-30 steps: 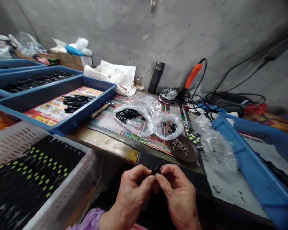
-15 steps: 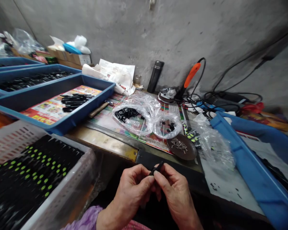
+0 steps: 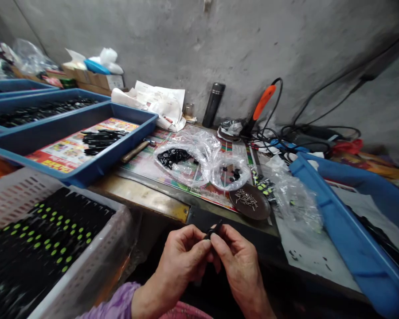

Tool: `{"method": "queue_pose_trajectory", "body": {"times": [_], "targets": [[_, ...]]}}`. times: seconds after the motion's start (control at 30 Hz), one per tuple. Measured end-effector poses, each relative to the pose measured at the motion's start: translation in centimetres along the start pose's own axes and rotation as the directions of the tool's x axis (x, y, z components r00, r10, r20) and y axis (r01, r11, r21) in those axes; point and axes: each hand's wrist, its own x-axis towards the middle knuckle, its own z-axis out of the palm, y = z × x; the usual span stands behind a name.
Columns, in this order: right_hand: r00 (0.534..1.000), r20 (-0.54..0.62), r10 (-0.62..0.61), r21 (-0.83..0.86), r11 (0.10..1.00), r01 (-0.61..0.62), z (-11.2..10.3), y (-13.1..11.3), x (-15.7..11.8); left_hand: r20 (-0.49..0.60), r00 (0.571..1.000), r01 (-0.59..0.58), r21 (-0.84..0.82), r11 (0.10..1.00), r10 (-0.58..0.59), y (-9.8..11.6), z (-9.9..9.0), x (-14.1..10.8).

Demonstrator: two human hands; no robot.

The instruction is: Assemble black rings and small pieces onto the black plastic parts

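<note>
Between both hands, just in front of the bench edge, is a small black plastic part (image 3: pixel 214 230), its exact kind unclear. My left hand (image 3: pixel 184 252) pinches one end of it between thumb and fingers. From the other side my right hand (image 3: pixel 237 254) grips it, thumb pressed on top. The fingers hide most of the part. Beyond the hands lies a round brown dish (image 3: pixel 251 204) of small metal pins. Two clear plastic bags, a larger one (image 3: pixel 182 175) and a smaller one (image 3: pixel 229 177), hold little black pieces.
A white basket (image 3: pixel 86 266) full of black pieces with green dots stands at left. Blue trays flank the bench, one left (image 3: pixel 80 175) and one right (image 3: pixel 339 235). A hammer (image 3: pixel 134 151), a black flask (image 3: pixel 214 105) and an orange-handled tool (image 3: pixel 264 102) with a cable sit farther back.
Both hands stay closed on the black part, with only slight finger movement. The whole view has shifted a little.
</note>
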Motion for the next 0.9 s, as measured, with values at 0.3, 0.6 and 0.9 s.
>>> {"method": "queue_pose_trajectory", "body": {"times": [0.3, 0.6, 0.9], "targets": [[0.998, -0.006, 0.059, 0.071, 0.996, -0.058, -1.6, 0.4, 0.5, 0.128, 0.989, 0.068, 0.025, 0.997, -0.070, -0.6, -0.5, -0.3], [0.994, -0.098, -0.057, -0.093, 0.995, 0.048, -1.2, -0.5, 0.2, 0.108, 0.903, -0.405, 0.539, 0.739, 0.416, -1.5, -0.5, -0.4], [0.982, -0.178, -0.067, -0.108, 0.993, 0.048, -1.0, 0.9, 0.8, 0.377, 0.529, -0.774, 0.581, 0.251, 0.760, -3.4, -1.9, 2.2]]}}
